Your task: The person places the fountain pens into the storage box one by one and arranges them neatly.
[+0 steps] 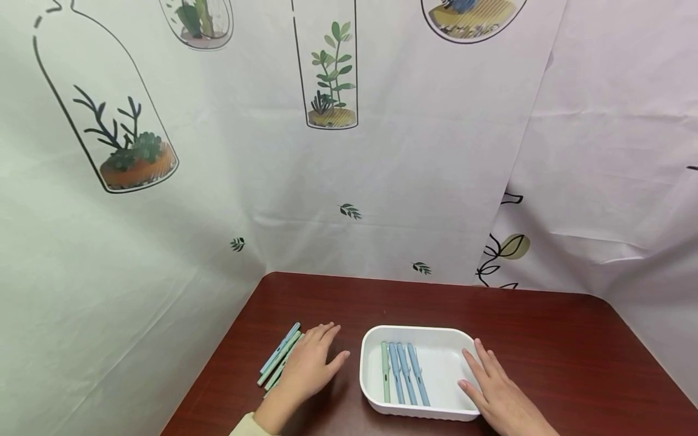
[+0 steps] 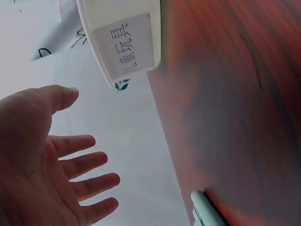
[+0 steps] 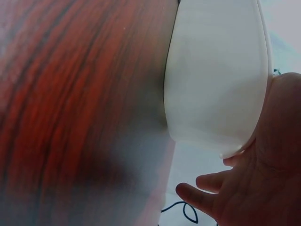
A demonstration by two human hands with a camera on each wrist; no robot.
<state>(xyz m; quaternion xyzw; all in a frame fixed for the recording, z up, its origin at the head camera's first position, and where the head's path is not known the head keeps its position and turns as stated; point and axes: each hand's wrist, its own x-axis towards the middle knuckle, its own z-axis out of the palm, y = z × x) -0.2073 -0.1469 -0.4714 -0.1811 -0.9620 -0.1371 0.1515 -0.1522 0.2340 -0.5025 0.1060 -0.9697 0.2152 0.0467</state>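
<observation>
A white plastic tray (image 1: 447,363) stands on the table, with one green pen (image 1: 385,372) and three light blue pens (image 1: 405,374) lying side by side in its left part. My left hand (image 1: 311,366) hovers beside a small pile of green and blue pens (image 1: 279,357), fingers spread and holding nothing; it partly covers the pile. In the left wrist view that hand (image 2: 56,165) is apart from the tray. At the tray's right end is my right hand (image 1: 501,393), its straight fingers and thumb reaching over the rim. Contact appears likely in the right wrist view, though the thumb is hidden.
A dark red wooden table (image 1: 567,351) carries everything. White printed cloth (image 1: 436,175) hangs behind it and along both sides. On the tray's side facing the left hand is a label (image 2: 124,47) with printed characters.
</observation>
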